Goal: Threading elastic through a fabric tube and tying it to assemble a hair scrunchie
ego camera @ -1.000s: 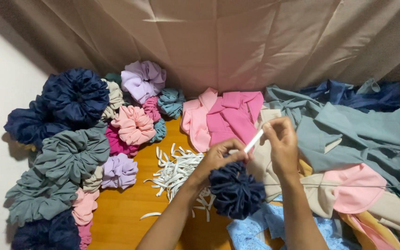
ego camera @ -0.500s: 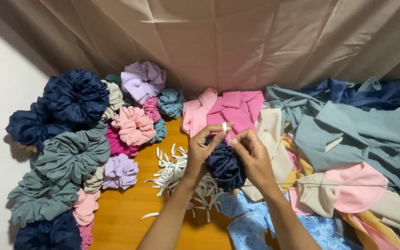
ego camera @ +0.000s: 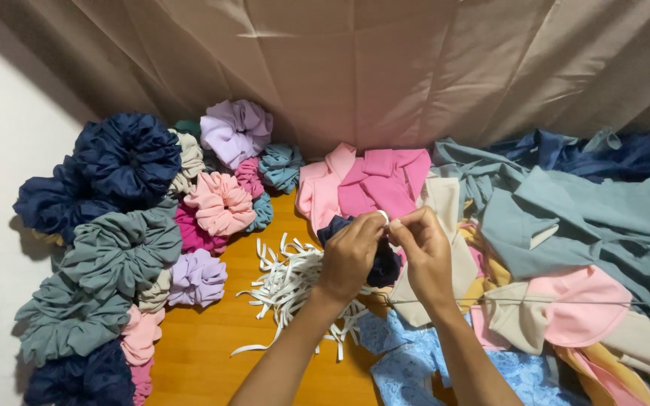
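Head camera, looking steeply down.
It sits close above the wooden floor, facing the draped cloth backdrop, apparently a wall.

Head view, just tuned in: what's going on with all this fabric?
A person's left hand and right hand meet over a dark navy scrunchie, pinching a white elastic end between the fingertips. A heap of white elastic strips lies on the wooden floor below. Finished scrunchies pile up at left; loose fabric pieces spread at right.

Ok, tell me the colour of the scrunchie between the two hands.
Dark navy blue scrunchie, with a white elastic end pinched above it; the head view shows it.
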